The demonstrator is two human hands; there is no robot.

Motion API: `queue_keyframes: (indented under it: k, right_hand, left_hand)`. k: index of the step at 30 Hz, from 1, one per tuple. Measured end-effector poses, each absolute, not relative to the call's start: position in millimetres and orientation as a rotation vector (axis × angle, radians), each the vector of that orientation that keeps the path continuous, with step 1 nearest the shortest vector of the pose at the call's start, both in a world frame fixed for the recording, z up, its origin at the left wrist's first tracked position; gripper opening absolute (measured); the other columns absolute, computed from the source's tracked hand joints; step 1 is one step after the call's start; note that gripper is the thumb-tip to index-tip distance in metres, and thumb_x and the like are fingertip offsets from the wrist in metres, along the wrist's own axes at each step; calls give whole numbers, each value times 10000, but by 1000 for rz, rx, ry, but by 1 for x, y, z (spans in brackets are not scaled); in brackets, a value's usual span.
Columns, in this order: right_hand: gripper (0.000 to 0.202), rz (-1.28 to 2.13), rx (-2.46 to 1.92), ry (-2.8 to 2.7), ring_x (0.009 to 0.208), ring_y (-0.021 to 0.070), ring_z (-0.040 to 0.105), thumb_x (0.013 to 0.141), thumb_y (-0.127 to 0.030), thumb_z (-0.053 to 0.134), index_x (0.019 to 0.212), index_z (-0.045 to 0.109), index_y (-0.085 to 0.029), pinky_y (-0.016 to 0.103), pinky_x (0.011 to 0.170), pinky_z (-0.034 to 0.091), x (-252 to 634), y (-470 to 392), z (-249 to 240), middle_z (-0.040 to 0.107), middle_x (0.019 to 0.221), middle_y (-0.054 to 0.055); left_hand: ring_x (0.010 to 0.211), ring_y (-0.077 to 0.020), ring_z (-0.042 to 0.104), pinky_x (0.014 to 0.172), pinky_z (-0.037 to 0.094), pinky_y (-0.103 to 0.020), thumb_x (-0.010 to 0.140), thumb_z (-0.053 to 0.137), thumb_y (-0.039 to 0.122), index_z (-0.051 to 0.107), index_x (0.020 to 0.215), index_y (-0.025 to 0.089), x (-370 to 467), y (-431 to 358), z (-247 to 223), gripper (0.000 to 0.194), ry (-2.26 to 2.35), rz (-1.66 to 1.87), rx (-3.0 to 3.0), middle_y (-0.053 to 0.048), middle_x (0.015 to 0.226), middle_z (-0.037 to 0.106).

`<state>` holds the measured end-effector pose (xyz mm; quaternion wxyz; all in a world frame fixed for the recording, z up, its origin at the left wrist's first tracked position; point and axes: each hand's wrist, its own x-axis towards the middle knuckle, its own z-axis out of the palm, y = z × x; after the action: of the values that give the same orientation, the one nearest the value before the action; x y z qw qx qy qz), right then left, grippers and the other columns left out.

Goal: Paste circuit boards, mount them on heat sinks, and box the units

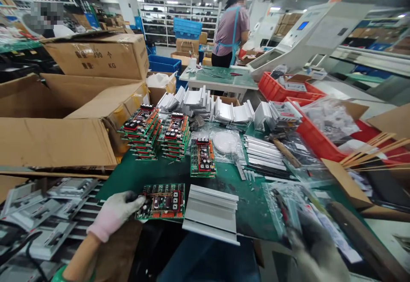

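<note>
"Left hand [112, 213] first: what has it got?"
"Gloved, it pinches the left edge of a circuit board [163, 203], down by the near edge of the green tabletop [253, 220]."
"And the right hand [315, 245]?"
"Blurred, beside a clear plastic bag [270, 209]. I can't tell whether it grips anything."
"What's next to the board?"
"A grooved metal profile [211, 213], just to its right."
"Further back?"
"Three stacks of similar boards [174, 136], the rightmost lower than the other two. Behind them, pale metal channels [224, 111] in a row."
"Beyond those?"
"A person [229, 30] in a blue apron, standing behind another green-topped table [218, 77]."
</note>
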<state>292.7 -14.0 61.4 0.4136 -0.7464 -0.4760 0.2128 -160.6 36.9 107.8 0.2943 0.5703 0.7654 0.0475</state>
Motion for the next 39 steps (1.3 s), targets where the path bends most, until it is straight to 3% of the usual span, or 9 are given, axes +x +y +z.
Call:
queue_keyframes:
  k: [5, 9, 17, 33, 39]
  right_hand:
    - [478, 707, -1925, -1011, 783, 244, 702, 839, -515, 546, 1168, 543, -168, 321, 714, 561, 255, -40, 40, 735, 824, 58]
    - [490, 761, -1991, -1119, 851, 245, 720, 837, -530, 562, 1179, 610, -181, 282, 704, 567, 236, -42, 39, 764, 904, 72]
    - [505, 986, -1940, -1327, 1120, 267, 675, 833, -571, 536, 1143, 735, -227, 263, 875, 554, 217, -42, 32, 757, 1106, 49]
    - [541, 1096, -1935, -1328, 1104, 258, 684, 821, -599, 507, 1126, 752, -225, 212, 840, 543, 211, -42, 27, 778, 1025, 47]
    - [525, 1075, -1928, -1340, 1130, 271, 670, 838, -585, 506, 1119, 755, -219, 252, 863, 555, 210, -42, 31, 765, 1074, 42]
  left_hand:
    - [695, -245, 617, 620, 376, -325, 680, 308, 725, 578, 631, 230, -159, 40, 113, 566, 2035, 67, 1580, -54, 678, 684]
    - [673, -238, 610, 604, 370, -323, 677, 315, 694, 551, 597, 232, -155, 45, 115, 525, 2018, 29, 1612, -49, 648, 664]
    - [655, -221, 585, 594, 368, -314, 668, 371, 674, 554, 612, 224, -158, 55, 111, 488, 1989, 1, 1599, -42, 647, 644]
    - [646, -212, 557, 594, 392, -309, 609, 395, 711, 541, 638, 216, -160, 60, 108, 517, 1900, 27, 1534, -35, 658, 620]
    - [674, -225, 565, 612, 394, -320, 609, 416, 722, 537, 644, 212, -154, 71, 114, 525, 1879, 7, 1624, -36, 667, 618]
